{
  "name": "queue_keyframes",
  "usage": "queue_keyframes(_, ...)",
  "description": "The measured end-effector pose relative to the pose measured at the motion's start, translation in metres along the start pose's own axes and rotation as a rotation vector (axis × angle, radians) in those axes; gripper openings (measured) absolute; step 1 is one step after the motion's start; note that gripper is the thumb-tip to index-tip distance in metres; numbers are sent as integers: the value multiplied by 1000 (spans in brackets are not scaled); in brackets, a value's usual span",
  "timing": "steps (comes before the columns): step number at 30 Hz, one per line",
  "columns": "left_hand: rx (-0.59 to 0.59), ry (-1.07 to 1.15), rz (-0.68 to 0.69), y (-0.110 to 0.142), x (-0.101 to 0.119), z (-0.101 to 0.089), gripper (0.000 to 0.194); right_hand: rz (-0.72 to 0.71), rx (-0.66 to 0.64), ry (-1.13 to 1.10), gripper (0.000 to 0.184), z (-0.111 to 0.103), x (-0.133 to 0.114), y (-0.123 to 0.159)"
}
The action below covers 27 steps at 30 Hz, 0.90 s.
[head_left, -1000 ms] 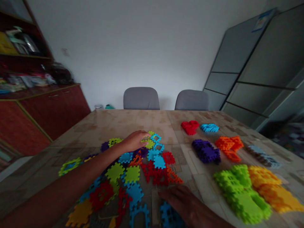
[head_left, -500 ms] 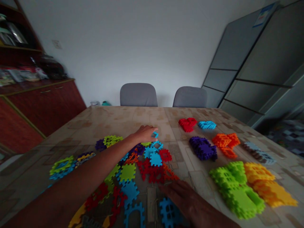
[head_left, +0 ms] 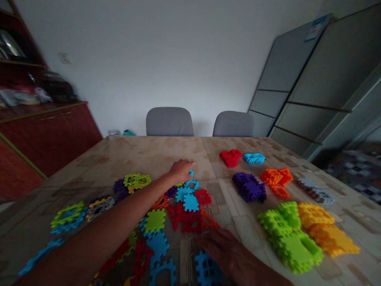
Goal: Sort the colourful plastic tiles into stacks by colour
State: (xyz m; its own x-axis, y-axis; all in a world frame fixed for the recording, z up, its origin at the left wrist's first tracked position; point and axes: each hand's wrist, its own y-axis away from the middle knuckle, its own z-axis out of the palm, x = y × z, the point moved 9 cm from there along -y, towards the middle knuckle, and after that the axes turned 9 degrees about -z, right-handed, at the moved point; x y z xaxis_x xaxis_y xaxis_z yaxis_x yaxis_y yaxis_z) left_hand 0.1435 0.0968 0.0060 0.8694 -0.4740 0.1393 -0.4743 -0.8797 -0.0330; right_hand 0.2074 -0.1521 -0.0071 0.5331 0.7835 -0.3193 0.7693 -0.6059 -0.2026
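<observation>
Single-colour piles point(head_left: 297, 250) line your table's point(head_left: 133, 153) right side; mixed pieces point(head_left: 155, 221) lie left. Your left hand's point(head_left: 179, 171) grip is unclear; your right hand point(head_left: 229, 252) lies open.

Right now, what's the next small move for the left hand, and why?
I'd likely close the left hand on the blue piece at its fingertips: that piece sits at the far edge of the scattered pieces, partly hidden, and no firm grip shows.
</observation>
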Motion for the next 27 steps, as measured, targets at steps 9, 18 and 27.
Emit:
queue_keyframes(9,203,266,32,32,-7,-36,49,129,-130,-146,87,-14,-6,3)
queue_keyframes(18,96,336,141,218,11,-36,91,191,-137,-239,95,-23,-8,5)
queue_keyframes(27,39,183,247,279,33,8,115,170,-120,-207,104,-15,-2,10)
